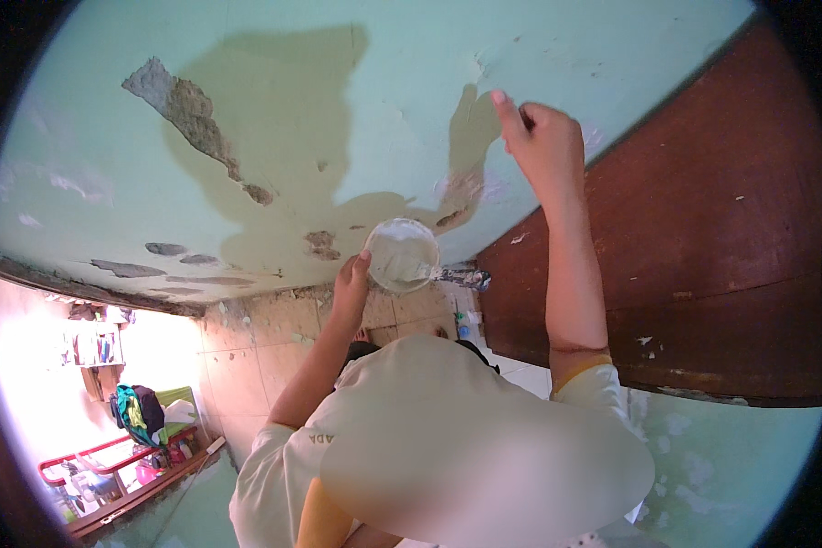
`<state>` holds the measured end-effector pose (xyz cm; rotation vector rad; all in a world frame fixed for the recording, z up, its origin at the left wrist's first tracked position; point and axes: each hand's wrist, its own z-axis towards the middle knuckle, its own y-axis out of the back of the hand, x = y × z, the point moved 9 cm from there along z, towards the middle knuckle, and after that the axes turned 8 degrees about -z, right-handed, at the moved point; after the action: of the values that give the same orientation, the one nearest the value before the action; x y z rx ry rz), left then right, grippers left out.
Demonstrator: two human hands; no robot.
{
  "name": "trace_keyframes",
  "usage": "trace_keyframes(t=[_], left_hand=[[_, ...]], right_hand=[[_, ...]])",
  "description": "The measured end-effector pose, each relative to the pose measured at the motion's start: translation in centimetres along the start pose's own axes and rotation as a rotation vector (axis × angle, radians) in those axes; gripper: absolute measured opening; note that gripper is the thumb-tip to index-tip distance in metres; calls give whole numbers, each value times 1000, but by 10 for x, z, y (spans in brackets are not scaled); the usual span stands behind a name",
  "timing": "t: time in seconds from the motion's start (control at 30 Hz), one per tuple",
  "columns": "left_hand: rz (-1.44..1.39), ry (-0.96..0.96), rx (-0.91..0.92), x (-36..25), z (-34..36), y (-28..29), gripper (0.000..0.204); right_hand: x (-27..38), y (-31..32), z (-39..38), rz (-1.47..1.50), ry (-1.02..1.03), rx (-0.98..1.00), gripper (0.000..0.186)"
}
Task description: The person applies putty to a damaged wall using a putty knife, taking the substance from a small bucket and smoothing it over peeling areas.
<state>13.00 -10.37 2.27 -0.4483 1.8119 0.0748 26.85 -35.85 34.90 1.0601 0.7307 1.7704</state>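
In my left hand (351,285) is a round whitish tub (372,263), gripped at its rim with the thumb on top. White paste (398,234) coats the inside of the tub. A tool with a dark, paint-spattered handle (466,278) rests in it, the handle sticking out over the right rim; its working end is hard to make out. My right hand (546,146) is raised to the pale green wall (402,55), one finger stretched out and the others curled, holding nothing. The fingertip is at or very near the wall, below a whitish smear (480,66); contact cannot be confirmed.
Broken plaster (192,110) runs down the wall at left, with smaller chipped spots (321,245) lower. A brown wooden door or panel (703,228) stands close at right. Debris lies on the tiled floor (256,356). At lower left are a red-railed rack (110,457) and piled clothes (142,411).
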Motion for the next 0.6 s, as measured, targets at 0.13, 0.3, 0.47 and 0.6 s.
trace_keyframes(t=[0.13, 0.3, 0.47, 0.6], left_hand=[[-17, 54, -73, 0, -13, 11, 65], [3, 92, -100, -2, -21, 26, 69], [-85, 215, -17, 17, -16, 28, 88], [-116, 129, -192, 12, -19, 31, 68]], right_hand=[[-5, -11, 37, 43, 9, -34, 63], [-7, -14, 30, 20, 0, -22, 62], [-3, -16, 24, -9, 17, -24, 64], [-3, -27, 30, 12, -9, -25, 65]])
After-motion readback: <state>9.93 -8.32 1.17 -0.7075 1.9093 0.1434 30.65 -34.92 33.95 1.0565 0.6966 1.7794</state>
